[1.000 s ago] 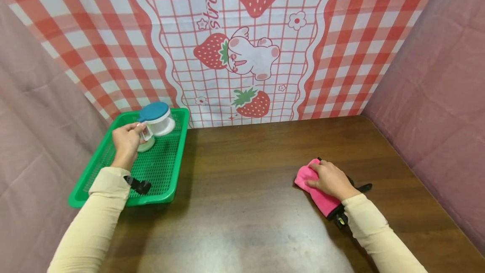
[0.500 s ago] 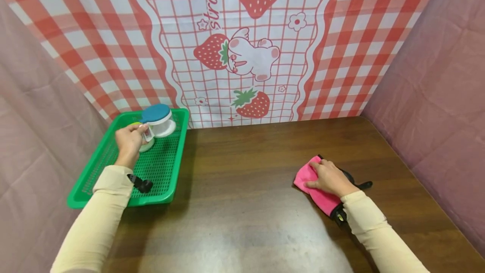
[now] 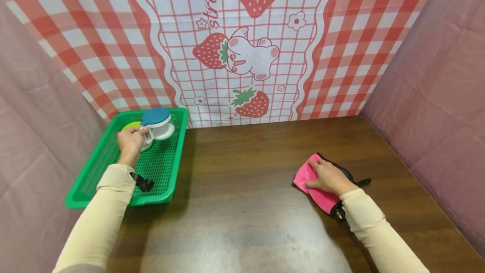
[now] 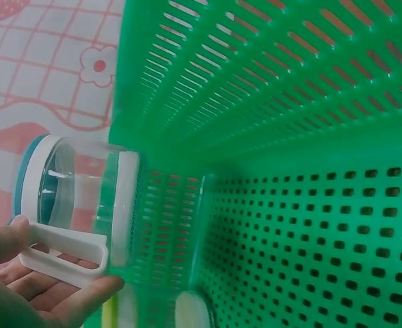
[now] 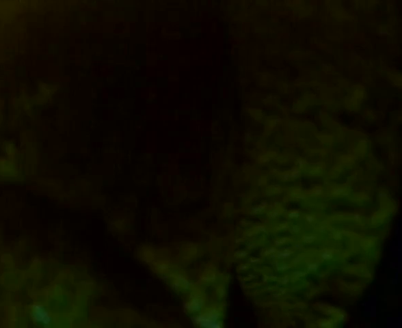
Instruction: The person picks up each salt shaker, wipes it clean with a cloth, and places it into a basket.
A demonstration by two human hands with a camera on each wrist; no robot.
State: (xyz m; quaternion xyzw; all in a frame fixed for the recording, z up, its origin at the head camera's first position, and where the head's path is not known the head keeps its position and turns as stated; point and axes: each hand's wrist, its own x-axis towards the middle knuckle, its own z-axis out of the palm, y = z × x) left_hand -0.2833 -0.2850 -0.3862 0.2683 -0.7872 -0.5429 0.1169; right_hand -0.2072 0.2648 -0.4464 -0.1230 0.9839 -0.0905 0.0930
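Observation:
In the head view my left hand is at the back of the green basket, holding a clear seasoning jar with a blue lid. Thumb and fingers are around the jar's white handle in the left wrist view. The jar stands upright close to the basket's back wall. Beside it, partly hidden by my hand, is a second jar with a yellow-green lid. On the right of the table my right hand rests with spread fingers on a pink cloth with a black edge. The right wrist view is almost black.
The brown wooden table spans between the basket and the cloth. A red-and-white strawberry-print cloth hangs behind it, and pinkish curtains hang at both sides. A black strap sticks out beside my right hand.
My left hand has moved slightly right and down with the blue-lidded jar, uncovering more of the yellow-green lid. My right hand and the pink cloth have barely shifted.

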